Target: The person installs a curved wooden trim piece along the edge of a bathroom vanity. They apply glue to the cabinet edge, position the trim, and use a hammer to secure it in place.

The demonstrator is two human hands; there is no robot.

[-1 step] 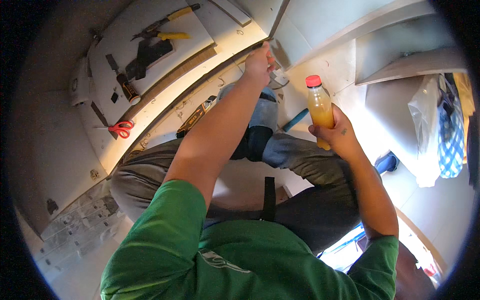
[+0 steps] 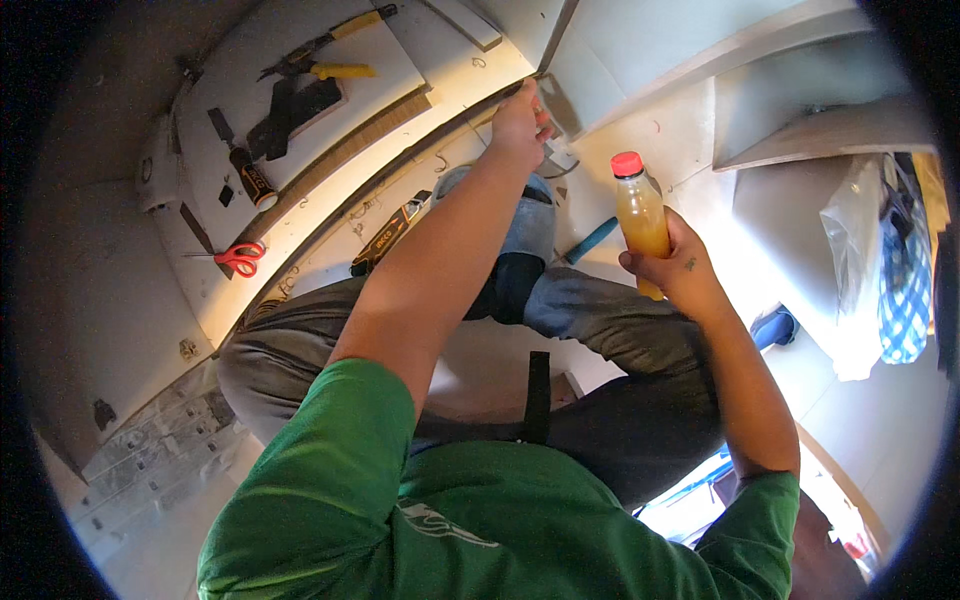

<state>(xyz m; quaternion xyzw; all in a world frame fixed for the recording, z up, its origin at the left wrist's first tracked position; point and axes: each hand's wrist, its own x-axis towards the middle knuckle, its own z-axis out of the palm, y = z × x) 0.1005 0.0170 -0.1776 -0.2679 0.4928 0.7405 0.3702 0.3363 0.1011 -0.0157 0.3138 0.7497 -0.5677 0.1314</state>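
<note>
My right hand (image 2: 685, 265) is wrapped round the lower part of a clear bottle (image 2: 642, 218), which has a red cap and yellow-orange liquid in it. The bottle stands almost upright, tilted slightly, above my right knee. My left arm reaches far forward, and my left hand (image 2: 518, 128) is at the far end of a dark edge strip (image 2: 428, 140), by the corner of a pale panel. Its fingers are curled; whatever they grip, if anything, is hidden. Beneath the left forearm lies a black and orange tool (image 2: 390, 232), partly covered.
On a white board (image 2: 375, 110) at the far left lie yellow-handled pliers (image 2: 345, 72), a dark-handled scraper (image 2: 252, 180) and red-handled scissors (image 2: 241, 260). A teal tool (image 2: 590, 241) rests beyond my knee. At right are a shelf (image 2: 830, 135) and a plastic bag (image 2: 850, 255).
</note>
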